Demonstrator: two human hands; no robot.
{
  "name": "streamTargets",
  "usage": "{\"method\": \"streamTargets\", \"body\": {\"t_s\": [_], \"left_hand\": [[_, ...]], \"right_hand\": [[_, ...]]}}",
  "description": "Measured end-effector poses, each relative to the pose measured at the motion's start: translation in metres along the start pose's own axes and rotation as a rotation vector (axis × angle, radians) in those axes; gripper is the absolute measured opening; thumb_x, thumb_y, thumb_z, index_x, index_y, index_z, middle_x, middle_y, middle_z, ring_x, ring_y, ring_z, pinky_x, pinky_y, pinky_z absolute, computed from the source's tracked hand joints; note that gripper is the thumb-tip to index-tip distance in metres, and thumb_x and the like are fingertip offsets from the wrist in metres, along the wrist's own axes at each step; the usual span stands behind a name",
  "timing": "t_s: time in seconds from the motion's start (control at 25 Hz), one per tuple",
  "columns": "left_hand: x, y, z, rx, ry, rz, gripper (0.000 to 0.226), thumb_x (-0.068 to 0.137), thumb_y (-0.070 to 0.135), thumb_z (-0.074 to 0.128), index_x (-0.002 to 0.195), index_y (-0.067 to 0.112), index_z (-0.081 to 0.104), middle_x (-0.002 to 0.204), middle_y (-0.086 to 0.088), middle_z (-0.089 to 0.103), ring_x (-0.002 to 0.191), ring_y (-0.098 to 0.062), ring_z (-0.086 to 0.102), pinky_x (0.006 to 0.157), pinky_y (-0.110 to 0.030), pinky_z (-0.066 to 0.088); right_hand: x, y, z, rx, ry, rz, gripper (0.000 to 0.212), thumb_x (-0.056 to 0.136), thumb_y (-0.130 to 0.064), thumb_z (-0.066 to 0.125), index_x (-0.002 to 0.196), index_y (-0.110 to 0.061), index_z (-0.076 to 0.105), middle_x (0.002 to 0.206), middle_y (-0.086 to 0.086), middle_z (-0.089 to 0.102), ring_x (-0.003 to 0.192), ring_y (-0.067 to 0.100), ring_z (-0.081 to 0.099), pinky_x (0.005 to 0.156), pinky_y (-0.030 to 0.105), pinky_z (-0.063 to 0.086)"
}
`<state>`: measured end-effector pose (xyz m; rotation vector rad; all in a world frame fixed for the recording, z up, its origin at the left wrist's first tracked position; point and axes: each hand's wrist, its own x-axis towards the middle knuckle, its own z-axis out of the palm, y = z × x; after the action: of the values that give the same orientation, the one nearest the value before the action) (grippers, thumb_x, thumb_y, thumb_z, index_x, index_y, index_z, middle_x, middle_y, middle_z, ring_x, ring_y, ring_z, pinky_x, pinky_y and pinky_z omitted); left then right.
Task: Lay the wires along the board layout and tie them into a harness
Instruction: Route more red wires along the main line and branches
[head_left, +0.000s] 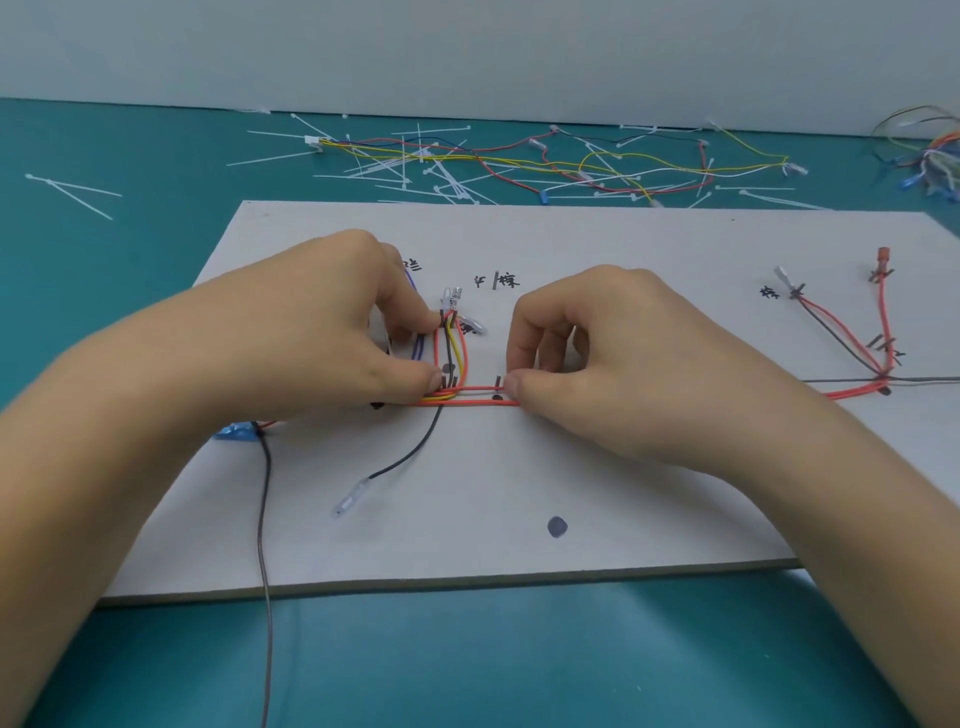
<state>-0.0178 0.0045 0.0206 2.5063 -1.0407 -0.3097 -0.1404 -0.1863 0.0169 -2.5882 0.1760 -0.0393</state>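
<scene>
Hands low over the white rectangular layout board (519, 493), which lies on the teal table mat (467, 665) w/ its long edge toward the person. The left hand (332, 332) has its fingers curled tight: thumb tip presses on the corner where the red, yellow and black wire bundle (451, 348) bends, and the forefinger tip sits against the same bundle higher up, nr the small metal terminals (453, 296) at its far end. From that corner a pair of red wires (475, 395) runs flat to the right, past a short dark peg (499, 383), & the right hand (613, 358) pinches it there between thumb tip and bent forefinger, other fingers folded in; narrow grip, no gap showing. Both hands sit near each other, approx. mid-board. A black wire with a clear-sleeved terminal (410, 457) trails loose from the corner toward the near-left part of the board. A thin grey wire (266, 519) drops off the front edge by the left forearm, starting beside a blue plastic connector (234, 431). On the board's right side, well apart from the hands, a branch of red and dark grey wires (852, 348) fans out to more pegs. A dark round dot (557, 526) is marked nr the front edge. Behind the board, white plastic cable ties (415, 166) lie scattered on the mat, mixed w/ a loose multicoloured wire harness (571, 166).
</scene>
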Motion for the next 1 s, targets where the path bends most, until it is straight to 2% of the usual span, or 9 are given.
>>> {"method": "streamTargets", "body": {"t_s": [0.12,0.28,0.48,0.56,0.64,0.72,0.84,0.96,1.0], "left_hand": [[0.001,-0.001,-0.001,0.003,0.031,0.01,0.046,0.062,0.063,0.074,0.102,0.042,0.078,0.089,0.021,0.062,0.082,0.016,0.05,0.064,-0.024,0.037],[-0.001,0.0,0.0,0.043,0.066,0.061,0.051,0.065,0.059,0.072,0.112,0.041,0.075,0.086,0.022,0.062,0.08,0.021,0.047,0.062,-0.019,0.033],[-0.005,0.0,-0.006,0.016,0.109,0.101,0.033,0.077,0.055,0.067,0.104,0.037,0.076,0.085,0.03,0.063,0.069,0.007,0.054,0.058,-0.026,0.035],[-0.007,-0.001,-0.01,0.0,0.106,0.115,0.024,0.079,0.051,0.063,0.096,0.038,0.075,0.079,0.031,0.063,0.063,0.002,0.054,0.056,-0.027,0.035],[-0.009,-0.003,-0.014,-0.002,0.088,0.135,0.012,0.084,0.044,0.064,0.087,0.039,0.075,0.068,0.028,0.062,0.056,0.0,0.052,0.053,-0.026,0.035],[-0.013,-0.008,-0.019,-0.011,0.055,0.151,0.01,0.09,0.042,0.067,0.084,0.042,0.075,0.06,0.022,0.059,0.05,-0.003,0.05,0.05,-0.026,0.038],[-0.02,-0.019,-0.034,-0.005,-0.035,0.121,0.015,0.08,0.044,0.062,0.086,0.051,0.074,0.052,0.014,0.054,0.041,-0.007,0.042,0.044,-0.021,0.041],[-0.029,-0.029,-0.046,-0.014,-0.146,0.048,0.02,0.071,0.045,0.063,0.086,0.051,0.076,0.053,0.011,0.052,0.047,-0.023,0.048,0.054,-0.034,0.052],[-0.033,-0.025,-0.05,-0.036,-0.186,0.002,0.024,0.066,0.049,0.064,0.086,0.048,0.077,0.056,0.014,0.054,0.049,-0.021,0.05,0.058,-0.036,0.053]], "right_hand": [[0.002,0.001,0.002,0.037,0.01,0.013,0.009,0.08,-0.024,0.072,0.071,-0.025,0.069,0.067,-0.008,0.067,0.058,-0.003,0.055,0.05,0.008,0.04],[-0.001,-0.003,0.004,0.067,0.008,-0.009,0.01,0.077,-0.016,0.067,0.071,-0.024,0.069,0.067,-0.007,0.066,0.057,-0.004,0.054,0.05,0.007,0.038],[-0.004,-0.008,0.007,0.053,0.046,-0.077,0.017,0.074,-0.015,0.069,0.082,-0.03,0.069,0.076,-0.013,0.06,0.075,0.0,0.054,0.062,0.011,0.038],[-0.006,-0.011,0.008,0.07,0.035,-0.09,0.02,0.074,-0.016,0.066,0.086,-0.032,0.069,0.081,-0.014,0.059,0.078,0.002,0.054,0.069,0.02,0.042],[-0.007,-0.014,0.009,0.075,0.024,-0.101,0.022,0.072,-0.022,0.061,0.089,-0.034,0.068,0.084,-0.015,0.058,0.08,0.003,0.053,0.074,0.026,0.042],[-0.008,-0.015,0.009,0.082,0.039,-0.101,0.025,0.069,-0.029,0.055,0.09,-0.035,0.067,0.086,-0.015,0.057,0.083,0.004,0.053,0.078,0.027,0.043],[-0.008,-0.014,0.009,0.102,0.072,-0.098,0.025,0.07,-0.03,0.053,0.089,-0.035,0.068,0.087,-0.015,0.058,0.086,0.006,0.055,0.08,0.029,0.047],[-0.007,-0.014,0.011,0.126,0.076,-0.144,0.02,0.076,-0.026,0.06,0.088,-0.034,0.074,0.086,-0.012,0.06,0.084,0.009,0.056,0.081,0.031,0.05],[-0.007,-0.014,0.012,0.12,0.073,-0.166,0.019,0.079,-0.022,0.064,0.088,-0.033,0.076,0.086,-0.011,0.061,0.083,0.009,0.056,0.081,0.032,0.05]]}}
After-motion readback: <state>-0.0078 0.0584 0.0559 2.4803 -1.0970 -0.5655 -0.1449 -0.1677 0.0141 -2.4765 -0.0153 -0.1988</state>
